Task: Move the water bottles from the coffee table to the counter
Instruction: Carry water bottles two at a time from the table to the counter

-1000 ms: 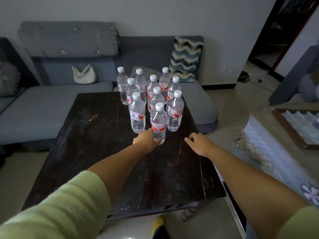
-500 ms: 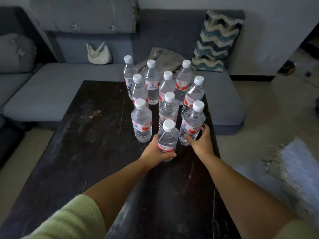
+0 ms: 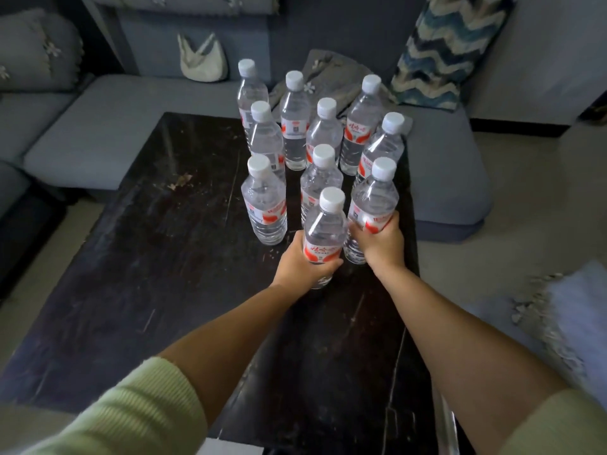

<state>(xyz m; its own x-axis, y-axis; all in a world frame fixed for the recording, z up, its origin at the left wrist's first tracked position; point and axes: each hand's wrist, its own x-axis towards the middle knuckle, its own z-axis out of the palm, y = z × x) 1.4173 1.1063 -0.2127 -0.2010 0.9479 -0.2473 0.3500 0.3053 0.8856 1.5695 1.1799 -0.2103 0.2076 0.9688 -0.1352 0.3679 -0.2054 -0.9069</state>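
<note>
Two hands, each holding a clear plastic water bottle, on a dark scratched wooden coffee table (image 3: pixel 138 257).

The left hand (image 3: pixel 300 264) wraps the nearest white-capped, red-labelled bottle (image 3: pixel 323 234), covering its lower part; the right hand (image 3: pixel 382 243) grips the neighbouring bottle (image 3: pixel 372 198) at its label. Whether either base is off the table cannot be told. Eight more ribbed bottles (image 3: pixel 294 123) stand clustered behind, overlapping. The grey fabric sofa (image 3: pixel 98 126) is cut off at the frame's edges.
</note>
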